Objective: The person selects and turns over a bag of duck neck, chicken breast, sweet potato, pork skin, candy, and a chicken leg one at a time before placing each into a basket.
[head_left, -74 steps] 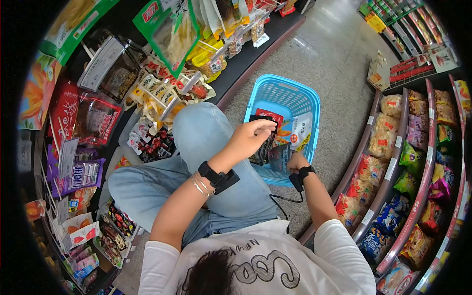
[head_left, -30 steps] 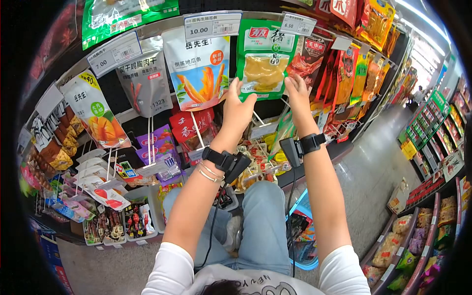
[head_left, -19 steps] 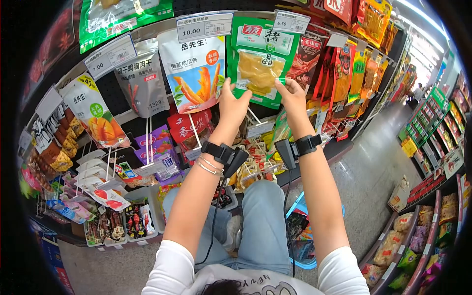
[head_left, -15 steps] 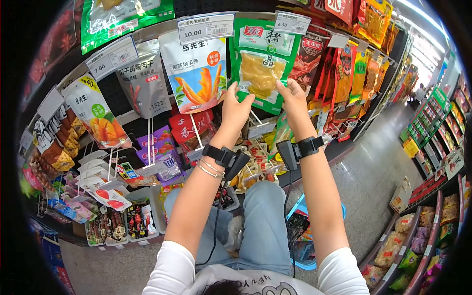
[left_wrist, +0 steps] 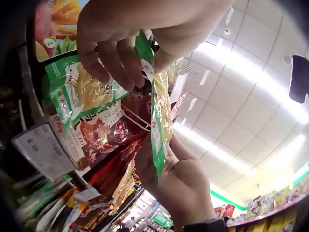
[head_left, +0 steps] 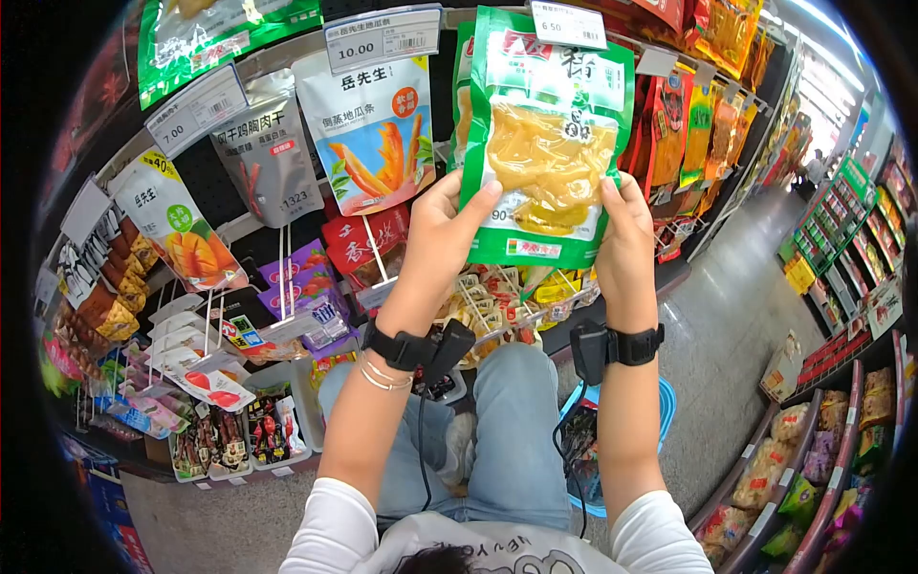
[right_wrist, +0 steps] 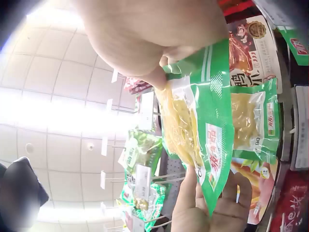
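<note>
A green snack packet [head_left: 550, 143] with a clear window over yellowish food is held upright between both hands. My left hand [head_left: 442, 225] pinches its lower left edge, thumb on the front and fingers behind. On the lower right edge my right hand [head_left: 626, 234] pinches it the same way. In the left wrist view the packet [left_wrist: 159, 121] is seen edge-on, in front of the rack. Another green packet [right_wrist: 253, 121] of the same kind hangs behind it in the right wrist view. A price tag [head_left: 568, 23] overlaps the held packet's top edge.
To the left hang a white sweet potato packet [head_left: 368, 134] and a grey pouch [head_left: 268, 143] on hooks. A blue basket [head_left: 660, 402] stands on the floor by the right knee. Shelves of bagged snacks [head_left: 765, 459] line the right side.
Both hands went from the blue basket up to the hanging green packet, gripped its lower edges and drew it nearer and to the right, away from the one behind.
</note>
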Tool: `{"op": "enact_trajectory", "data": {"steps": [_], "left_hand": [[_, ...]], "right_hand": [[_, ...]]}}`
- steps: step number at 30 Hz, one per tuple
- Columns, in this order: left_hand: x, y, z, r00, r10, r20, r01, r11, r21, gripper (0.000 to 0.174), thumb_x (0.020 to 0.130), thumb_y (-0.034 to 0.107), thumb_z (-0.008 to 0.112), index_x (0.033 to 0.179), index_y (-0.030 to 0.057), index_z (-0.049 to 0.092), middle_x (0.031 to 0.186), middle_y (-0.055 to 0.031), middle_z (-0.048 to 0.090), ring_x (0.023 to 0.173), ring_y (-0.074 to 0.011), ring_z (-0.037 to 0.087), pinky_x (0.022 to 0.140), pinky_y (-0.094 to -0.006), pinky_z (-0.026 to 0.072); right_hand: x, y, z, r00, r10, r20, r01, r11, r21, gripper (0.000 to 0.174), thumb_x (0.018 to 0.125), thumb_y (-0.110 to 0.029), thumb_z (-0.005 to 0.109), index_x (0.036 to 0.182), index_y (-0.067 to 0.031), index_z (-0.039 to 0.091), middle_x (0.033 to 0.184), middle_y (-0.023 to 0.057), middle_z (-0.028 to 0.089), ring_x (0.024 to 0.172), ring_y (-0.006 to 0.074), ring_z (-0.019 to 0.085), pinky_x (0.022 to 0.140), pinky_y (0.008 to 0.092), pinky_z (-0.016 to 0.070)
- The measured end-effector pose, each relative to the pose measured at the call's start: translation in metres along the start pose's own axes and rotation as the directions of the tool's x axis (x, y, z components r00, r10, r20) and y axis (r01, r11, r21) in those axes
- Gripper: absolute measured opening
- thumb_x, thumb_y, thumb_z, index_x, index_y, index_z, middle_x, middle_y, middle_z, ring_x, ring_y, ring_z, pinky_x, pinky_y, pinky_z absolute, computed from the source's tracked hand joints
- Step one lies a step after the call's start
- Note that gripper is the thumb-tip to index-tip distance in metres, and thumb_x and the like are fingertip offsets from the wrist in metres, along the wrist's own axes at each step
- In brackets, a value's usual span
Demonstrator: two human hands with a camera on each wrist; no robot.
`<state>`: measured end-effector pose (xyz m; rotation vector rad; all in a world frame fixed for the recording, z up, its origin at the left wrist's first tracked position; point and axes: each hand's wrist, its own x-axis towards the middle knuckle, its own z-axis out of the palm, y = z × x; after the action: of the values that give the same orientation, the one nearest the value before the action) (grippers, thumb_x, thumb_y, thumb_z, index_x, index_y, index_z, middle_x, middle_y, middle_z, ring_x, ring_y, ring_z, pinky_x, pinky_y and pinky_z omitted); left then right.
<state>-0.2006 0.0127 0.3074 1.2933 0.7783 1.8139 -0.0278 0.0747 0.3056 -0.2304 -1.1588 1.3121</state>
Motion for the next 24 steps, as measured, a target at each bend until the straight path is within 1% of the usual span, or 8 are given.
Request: {"op": "enact_trajectory", "data": {"steps": [4, 7, 9, 11, 12, 14, 17, 24], "left_hand": [[-0.02, 0.005, 0.001, 0.991, -0.108, 0.077, 0.107, 0.994, 0.012, 0.033, 0.089, 0.016, 0.059, 0.115, -0.0035, 0.055, 0.109, -0.0063, 0.062, 0.094, -0.0097, 0.058, 0.082, -0.0239, 0.0464], [-0.044, -0.005, -0.013, 0.961, -0.267, 0.076, 0.256, 0.957, 0.133, 0.033, 0.089, 0.016, 0.06, 0.115, -0.004, 0.055, 0.109, -0.0063, 0.062, 0.095, -0.0099, 0.058, 0.083, -0.0245, 0.046], [-0.064, -0.012, -0.02, 0.944, -0.326, 0.05, 0.32, 0.942, 0.103, 0.033, 0.088, 0.016, 0.06, 0.113, -0.0043, 0.056, 0.107, -0.0061, 0.062, 0.095, -0.01, 0.057, 0.084, -0.0255, 0.0456], [-0.086, -0.027, -0.032, 0.929, -0.37, 0.024, 0.365, 0.924, 0.109, 0.032, 0.088, 0.017, 0.061, 0.111, -0.0043, 0.057, 0.107, -0.0061, 0.062, 0.094, -0.0102, 0.057, 0.084, -0.0258, 0.0454], [-0.098, -0.035, -0.038, 0.926, -0.376, -0.014, 0.375, 0.921, 0.108, 0.03, 0.087, 0.018, 0.064, 0.107, -0.004, 0.06, 0.101, -0.0061, 0.064, 0.088, -0.0096, 0.059, 0.077, -0.0252, 0.0475], [-0.12, -0.047, -0.046, 0.91, -0.414, -0.017, 0.413, 0.901, 0.135, 0.03, 0.087, 0.018, 0.064, 0.107, -0.0038, 0.06, 0.101, -0.0063, 0.065, 0.088, -0.0096, 0.059, 0.077, -0.0253, 0.0474], [-0.146, -0.063, -0.057, 0.883, -0.469, -0.03, 0.469, 0.875, 0.117, 0.029, 0.087, 0.019, 0.064, 0.106, -0.0035, 0.062, 0.099, -0.0064, 0.065, 0.087, -0.0097, 0.059, 0.077, -0.0251, 0.0474], [-0.177, -0.093, -0.07, 0.814, -0.577, -0.07, 0.581, 0.812, 0.055, 0.029, 0.086, 0.018, 0.065, 0.104, -0.0039, 0.062, 0.098, -0.0076, 0.066, 0.086, -0.0099, 0.059, 0.076, -0.0251, 0.0481]], "right_hand": [[-0.026, -0.005, 0.003, 0.994, 0.09, -0.066, -0.09, 0.996, 0.005, 0.018, 0.092, -0.019, 0.055, 0.102, -0.0043, 0.051, 0.099, 0.0057, 0.062, 0.088, 0.0103, 0.059, 0.081, 0.0255, 0.0468], [-0.056, 0.005, -0.007, 0.979, 0.197, -0.057, -0.196, 0.98, 0.014, 0.02, 0.092, -0.019, 0.055, 0.104, -0.0031, 0.051, 0.101, 0.0057, 0.061, 0.09, 0.0098, 0.058, 0.081, 0.0253, 0.0467], [-0.078, 0.019, -0.012, 0.973, 0.221, -0.06, -0.223, 0.975, -0.02, 0.021, 0.091, -0.016, 0.056, 0.106, -0.0026, 0.051, 0.101, 0.0047, 0.061, 0.09, 0.009, 0.057, 0.081, 0.0251, 0.0462], [-0.101, 0.029, -0.011, 0.955, 0.285, -0.079, -0.29, 0.955, -0.061, 0.029, 0.087, -0.011, 0.061, 0.112, -0.0004, 0.051, 0.105, 0.0052, 0.061, 0.092, 0.009, 0.057, 0.083, 0.0242, 0.0454], [-0.111, 0.034, -0.01, 0.947, 0.314, -0.072, -0.32, 0.942, -0.101, 0.032, 0.086, -0.01, 0.063, 0.114, 0.0003, 0.051, 0.106, 0.0054, 0.061, 0.093, 0.009, 0.057, 0.083, 0.0241, 0.0452], [-0.129, 0.044, -0.015, 0.911, 0.41, -0.056, -0.413, 0.899, -0.148, 0.038, 0.081, -0.008, 0.069, 0.114, 0.0023, 0.054, 0.107, 0.0066, 0.062, 0.094, 0.0094, 0.057, 0.084, 0.0242, 0.0453], [-0.15, 0.058, -0.022, 0.848, 0.524, -0.076, -0.53, 0.84, -0.121, 0.034, 0.079, -0.009, 0.071, 0.109, 0.0022, 0.058, 0.102, 0.0065, 0.064, 0.089, 0.0099, 0.059, 0.08, 0.0248, 0.0468], [-0.186, 0.09, -0.037, 0.764, 0.631, -0.134, -0.637, 0.771, 0.005, 0.028, 0.08, -0.006, 0.069, 0.105, 0.002, 0.06, 0.098, 0.0069, 0.066, 0.083, 0.0102, 0.061, 0.075, 0.025, 0.0487]]}}
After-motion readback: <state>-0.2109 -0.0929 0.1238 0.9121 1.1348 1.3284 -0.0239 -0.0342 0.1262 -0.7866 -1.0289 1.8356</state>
